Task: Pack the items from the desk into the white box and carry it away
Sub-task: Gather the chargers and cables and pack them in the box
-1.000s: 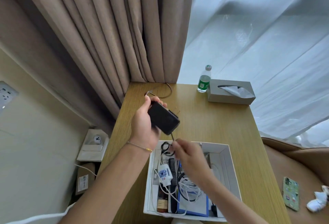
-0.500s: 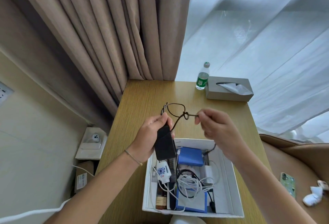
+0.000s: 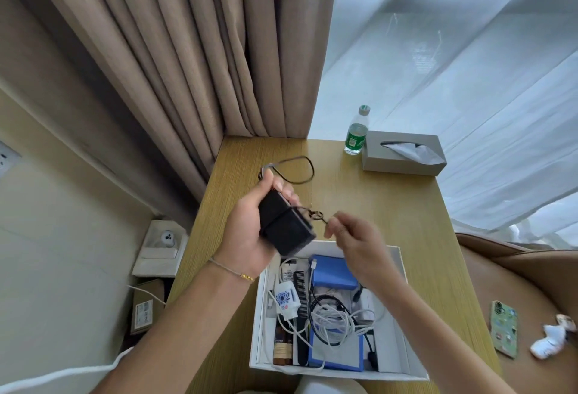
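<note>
Both hands busy with a black case and its cord, held just above the white box.

The left hand (image 3: 250,231) has its fingers wrapped around a black case (image 3: 286,228), lifted over the desk (image 3: 391,206) at the box's 12 o'clock edge. A thin dark cord (image 3: 300,168) loops out past the case toward 12 o'clock. The right hand (image 3: 353,237), at 3 o'clock from the case, pinches the cord's near end between thumb and fingertips, close to a small clasp (image 3: 314,214). The white box (image 3: 403,331) sits on the desk's near edge, holding a blue pouch (image 3: 333,274), a black comb (image 3: 301,287) and tangled white cables (image 3: 334,321). At the desk's far 1 o'clock corner stand a water bottle (image 3: 356,134) and, touching it, a tissue box (image 3: 403,156).
</note>
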Action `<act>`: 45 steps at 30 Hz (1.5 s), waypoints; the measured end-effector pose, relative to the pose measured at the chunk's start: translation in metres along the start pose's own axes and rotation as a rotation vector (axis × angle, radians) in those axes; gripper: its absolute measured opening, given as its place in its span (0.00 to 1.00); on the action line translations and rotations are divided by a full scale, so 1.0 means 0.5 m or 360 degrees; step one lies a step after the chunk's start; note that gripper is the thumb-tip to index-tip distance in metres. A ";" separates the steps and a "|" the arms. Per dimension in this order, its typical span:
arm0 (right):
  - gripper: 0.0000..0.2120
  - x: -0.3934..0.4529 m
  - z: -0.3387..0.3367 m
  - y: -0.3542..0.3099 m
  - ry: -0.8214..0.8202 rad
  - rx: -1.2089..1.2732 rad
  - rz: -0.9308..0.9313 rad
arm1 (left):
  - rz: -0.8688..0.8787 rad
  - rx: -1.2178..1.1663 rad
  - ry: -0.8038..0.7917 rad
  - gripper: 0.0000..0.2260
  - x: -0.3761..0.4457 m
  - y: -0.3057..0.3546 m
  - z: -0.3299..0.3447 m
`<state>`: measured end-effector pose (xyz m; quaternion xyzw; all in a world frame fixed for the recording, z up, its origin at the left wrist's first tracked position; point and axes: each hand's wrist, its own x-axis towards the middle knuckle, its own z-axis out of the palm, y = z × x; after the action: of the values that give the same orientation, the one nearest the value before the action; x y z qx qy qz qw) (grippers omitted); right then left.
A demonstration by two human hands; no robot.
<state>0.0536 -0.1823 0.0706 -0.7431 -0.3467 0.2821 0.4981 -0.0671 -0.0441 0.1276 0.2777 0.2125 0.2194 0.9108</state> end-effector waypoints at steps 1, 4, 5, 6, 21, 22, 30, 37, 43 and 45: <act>0.15 -0.006 0.016 0.003 -0.0053 -0.0007 0.0021 | 0.0051 -0.0030 0.0052 0.15 0.007 0.005 0.007; 0.15 -0.018 0.038 0.007 -0.0064 0.0008 -0.0004 | 0.0133 0.0005 0.0179 0.15 0.017 0.012 0.014; 0.15 -0.022 0.040 0.006 -0.0053 0.0016 -0.0018 | 0.0143 0.0014 0.0199 0.14 0.016 0.011 0.013; 0.15 -0.027 0.043 0.003 -0.0058 0.0006 -0.0024 | 0.0156 0.0016 0.0213 0.13 0.015 0.009 0.013; 0.10 -0.049 -0.038 -0.119 -0.0481 -0.0520 -0.0212 | 0.0220 0.0993 -0.0011 0.08 0.008 -0.043 -0.057; 0.10 -0.038 -0.054 -0.112 -0.0403 -0.0517 -0.0237 | 0.0132 0.0923 -0.0082 0.08 0.000 -0.045 -0.060; 0.16 -0.014 0.010 0.023 -0.0120 0.0343 0.0146 | -0.0105 0.0214 -0.0096 0.09 -0.023 -0.078 -0.035; 0.16 -0.102 0.120 0.036 -0.0347 0.0570 0.0627 | 0.0170 0.0355 0.0727 0.13 0.013 -0.119 -0.047; 0.09 -0.127 0.097 0.027 -0.0538 0.1579 0.1127 | 0.0703 0.1328 0.0592 0.11 -0.004 -0.155 -0.085; 0.17 -0.128 0.089 0.044 -0.0428 0.1694 0.1171 | 0.0702 0.1450 0.0506 0.12 -0.016 -0.163 -0.095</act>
<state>-0.0136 -0.2149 0.0397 -0.4238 0.0575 0.6570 0.6208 -0.0746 -0.0899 0.0449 0.6468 0.3582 0.3306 0.5866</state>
